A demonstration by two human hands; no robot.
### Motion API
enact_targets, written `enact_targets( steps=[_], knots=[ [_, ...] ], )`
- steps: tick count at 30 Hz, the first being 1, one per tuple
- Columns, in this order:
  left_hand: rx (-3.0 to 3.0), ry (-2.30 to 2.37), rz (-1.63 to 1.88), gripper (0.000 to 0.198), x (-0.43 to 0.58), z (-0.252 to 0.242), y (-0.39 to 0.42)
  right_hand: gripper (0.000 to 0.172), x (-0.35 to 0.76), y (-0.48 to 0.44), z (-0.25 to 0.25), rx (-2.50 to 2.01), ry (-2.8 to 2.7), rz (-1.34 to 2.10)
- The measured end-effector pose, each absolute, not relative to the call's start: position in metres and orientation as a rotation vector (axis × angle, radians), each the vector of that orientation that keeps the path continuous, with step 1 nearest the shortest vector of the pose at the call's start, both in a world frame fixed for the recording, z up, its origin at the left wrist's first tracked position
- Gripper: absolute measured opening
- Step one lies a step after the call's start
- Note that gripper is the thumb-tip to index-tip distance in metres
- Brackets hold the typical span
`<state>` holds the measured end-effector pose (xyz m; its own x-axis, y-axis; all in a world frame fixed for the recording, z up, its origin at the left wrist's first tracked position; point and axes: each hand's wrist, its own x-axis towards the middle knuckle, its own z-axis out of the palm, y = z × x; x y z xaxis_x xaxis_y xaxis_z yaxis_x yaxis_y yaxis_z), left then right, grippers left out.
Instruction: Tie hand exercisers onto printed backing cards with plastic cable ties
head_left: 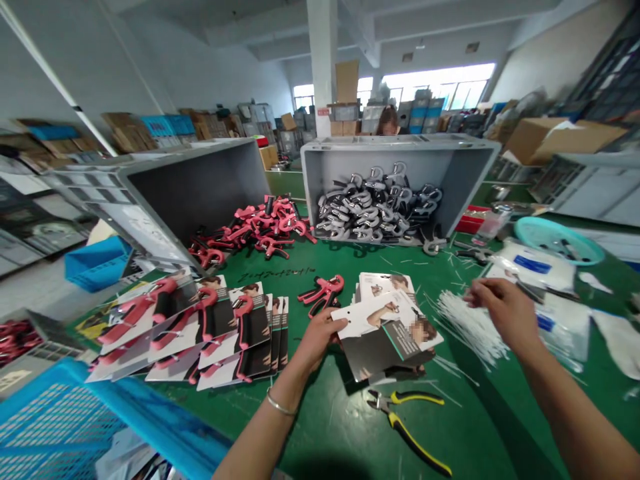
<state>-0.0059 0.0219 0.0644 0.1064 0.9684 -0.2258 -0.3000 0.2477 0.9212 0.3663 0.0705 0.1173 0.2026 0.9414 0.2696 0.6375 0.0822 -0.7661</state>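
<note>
My left hand is closed on the left edge of a printed backing card, thumb on top. The card is tilted over a stack of similar cards. To the right, my right hand hovers at a pile of thin white zip ties, thumb and fingers pinched together; whatever lies between them is too small to make out. A loose red-and-black hand grip trainer lies just beyond my left hand. Nearer me, diagonal cutters with yellow-and-black handles lie spread.
Carded red grip trainers stand in overlapping rows at left. Behind are a grey crate with red trainers spilling out and another grey crate of grey ones. A blue basket sits front left; a turquoise tray lies right.
</note>
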Motion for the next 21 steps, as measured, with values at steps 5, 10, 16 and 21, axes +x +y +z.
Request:
enact_targets(
  steps=[5,10,16,21],
  knots=[
    [0.830,1.016,1.093,0.038,-0.004,0.064,0.030,0.025,0.246,0.063,0.126,-1.114,-1.593,0.857],
    [0.831,1.006,1.060,0.039,-0.006,0.067,0.033,0.014,0.185,0.061,0.113,-1.081,-1.882,0.780],
    [0.832,1.003,1.059,0.043,-0.006,0.066,0.035,0.013,0.184,0.067,0.091,-1.099,-1.979,0.779],
    [0.738,1.054,1.295,0.044,-0.006,0.060,0.029,0.014,0.181,0.071,0.092,-1.077,-2.155,0.717]
  ],
)
